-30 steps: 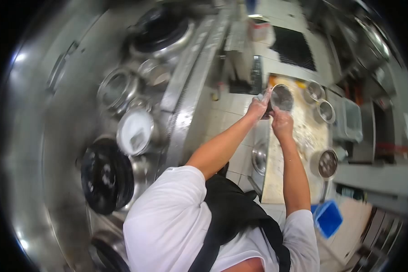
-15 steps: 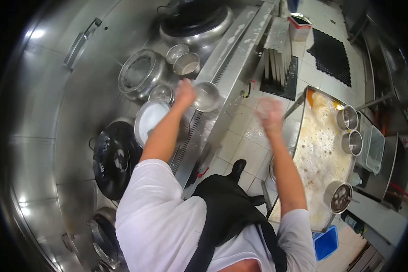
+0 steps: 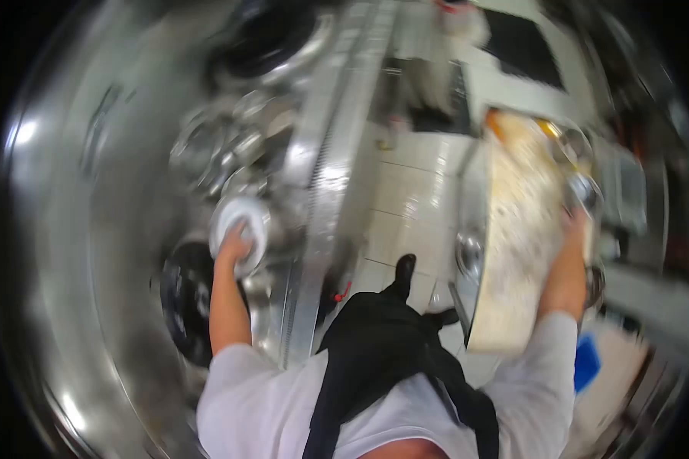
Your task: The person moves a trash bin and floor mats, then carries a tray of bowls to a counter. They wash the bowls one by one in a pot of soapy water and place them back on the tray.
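A black pan point(image 3: 188, 302) sits on the steel counter point(image 3: 321, 153), a wok point(image 3: 264, 38) farther along. A blue bin point(image 3: 587, 361) stands on the tiled floor point(image 3: 409, 206).

**Kitchen tally, kind by kind**

Two hands are out: one left hand point(image 3: 236, 246) and one right hand point(image 3: 575, 222). One white round dish point(image 3: 247, 208). Two dark woks: one black wok point(image 3: 182, 302) and one big wok point(image 3: 264, 38) farther along. One foamy sink point(image 3: 516, 229). One blue bin point(image 3: 587, 361). One black floor mat point(image 3: 524, 46). The steel bowls point(image 3: 218, 145) are too smeared to count.
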### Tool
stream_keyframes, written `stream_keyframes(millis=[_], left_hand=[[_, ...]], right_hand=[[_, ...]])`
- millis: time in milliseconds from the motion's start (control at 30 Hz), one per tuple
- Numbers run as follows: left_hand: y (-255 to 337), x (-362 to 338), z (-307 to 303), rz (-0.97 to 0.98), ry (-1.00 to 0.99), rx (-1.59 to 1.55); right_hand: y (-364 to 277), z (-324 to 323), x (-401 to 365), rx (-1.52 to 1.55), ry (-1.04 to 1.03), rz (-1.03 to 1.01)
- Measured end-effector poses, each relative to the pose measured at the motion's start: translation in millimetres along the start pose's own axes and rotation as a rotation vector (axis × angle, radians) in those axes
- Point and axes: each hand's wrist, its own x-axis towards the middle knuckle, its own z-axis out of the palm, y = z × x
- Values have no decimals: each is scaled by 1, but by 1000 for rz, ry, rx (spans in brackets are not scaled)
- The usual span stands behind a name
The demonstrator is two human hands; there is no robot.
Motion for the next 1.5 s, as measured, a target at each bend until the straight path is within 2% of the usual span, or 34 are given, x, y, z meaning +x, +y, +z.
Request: stream_keyframes(millis=[33, 67, 100, 133, 167, 200, 233, 333, 400, 433, 467, 533, 567, 600, 633, 667, 733, 767, 833, 867, 900, 933, 967, 1033, 1067, 1133, 1167, 1233, 1267, 1300, 1367, 1400, 1433, 1500], left_hand=[[-13, 12, 19, -15, -24, -35], [-52, 37, 57, -22, -42, 65], [-58, 49, 64, 58, -62, 85], [-65, 57, 66, -122, -69, -111], [-73, 62, 69, -322, -74, -315], [-71, 63, 69, -536, -78, -523], [-62, 61, 61, -516, -79, -526], [-27, 13, -11, -360, 166, -1662], [7, -22, -61, -190, -55, -1805], [45, -35, -79, -147, -11, -1773], [90, -43, -89, -107, 33, -1744], [175, -54, -93, 154, -222, -1621], [207, -45, -81, 342, -316, -1400], [272, -61, -69, 654, -416, -1296], [332, -73, -57, 714, -418, -943], [393, -95, -43, 891, -512, -779], [481, -112, 42, 1252, -371, -617], [512, -112, 107, 1375, -202, -497], [562, -142, 178, 1298, -193, -220], [566, -136, 189, 1310, -203, -230], [566, -125, 195, 1561, 21, 42], [564, -110, 207, 1780, 258, 326], [577, -69, 231, 2020, 401, -28], [594, -87, 198, 1900, 332, 476], [595, -102, 216, 1895, 336, 475], [599, -137, 264, 1264, 2, -563], [599, -130, 259, 1257, -4, -560], [585, -120, 232, 1157, -571, -339], [579, -100, 208, 1708, -25, 251], [581, -92, 208, 1700, -16, 247], [582, -75, 215, 1776, 280, 307], [584, -83, 251, 1558, 251, 100], [586, -104, 245, 1552, 253, 98], [582, -145, 222, 1341, -159, -270]], right_hand=[[27, 30, -24, -37, 73, 30], [-3, 15, -11, -417, -426, 276], [-21, 27, -9, 417, -142, 744], [-39, 39, -14, 1281, 251, 1069], [-72, 23, -10, 1410, 260, 1202], [-105, 2, -11, 1497, 251, 1207], [-135, -19, -14, 1588, 234, 1202], [-179, -44, -27, 1725, 266, 1245], [-196, -51, -38, 1660, 110, 1249], [-204, -59, -43, 1671, 114, 1247], [-212, -71, -48, 1507, 33, 1223], [-221, -85, -65, 1340, -42, 1194], [-223, -85, -75, 1230, -60, 1175], [-222, -85, -83, 1119, -79, 1154], [-223, -87, -88, 1112, -84, 1153], [-225, -89, -92, 959, -67, 1081], [-223, -96, -101, 792, -55, 1010], [-219, -100, -103, 688, -88, 976], [-206, -109, -101, 481, -141, 910], [-210, -137, -98, 297, -311, 795], [-206, -141, -99, 280, -313, 809], [-201, -143, -104, 181, -310, 703], [-200, -144, -113, 88, -320, 595], [-207, -146, -108, 47, -337, 633], [-212, -148, -106, 41, -338, 656], [-220, -145, -95, 80, -320, 756], [-216, -141, -92, 84, -329, 758], [-211, -135, -98, 35, -331, 595], [-225, -151, -84, 31, -431, 585], [-226, -149, -79, 30, -431, 574], [-228, -145, -68, -8, -451, 556], [-228, -144, -63, -10, -449, 545], [-229, -143, -64, -39, -440, 533], [-228, -139, -70, -71, -451, 528]])
